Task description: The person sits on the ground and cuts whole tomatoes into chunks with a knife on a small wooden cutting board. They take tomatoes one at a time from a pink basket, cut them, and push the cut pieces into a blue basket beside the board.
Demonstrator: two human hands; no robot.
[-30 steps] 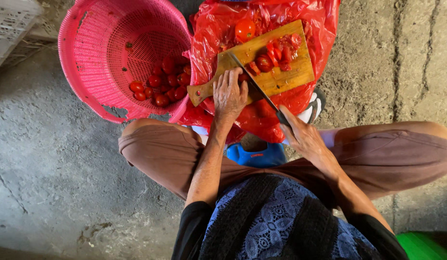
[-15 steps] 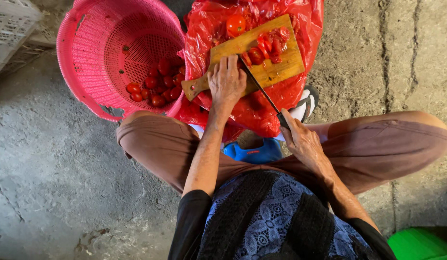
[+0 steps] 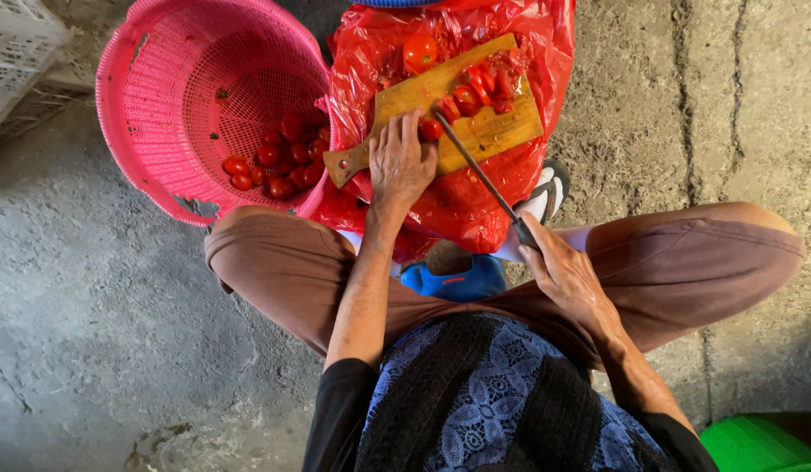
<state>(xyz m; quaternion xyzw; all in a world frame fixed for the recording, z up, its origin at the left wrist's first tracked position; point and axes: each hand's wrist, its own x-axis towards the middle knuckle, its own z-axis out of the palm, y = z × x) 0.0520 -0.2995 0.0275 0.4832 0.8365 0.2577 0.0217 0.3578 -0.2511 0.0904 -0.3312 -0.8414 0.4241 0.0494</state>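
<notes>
Slicing tomatoes on the floor setup

I'm gripping the knife (image 3: 480, 172) in my right hand (image 3: 570, 278), left hand (image 3: 402, 162) pinning a small tomato (image 3: 431, 129) on the wooden cutting board (image 3: 501, 133). Looks mid-chop; next cut needs fingertips clear. Red plastic sheet (image 3: 462, 205), pink basket (image 3: 174, 96), rough concrete floor (image 3: 82, 306).

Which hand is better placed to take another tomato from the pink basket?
Probably the left hand: it lies on the cutting board beside the pink basket, while the right hand holds the knife.
</notes>
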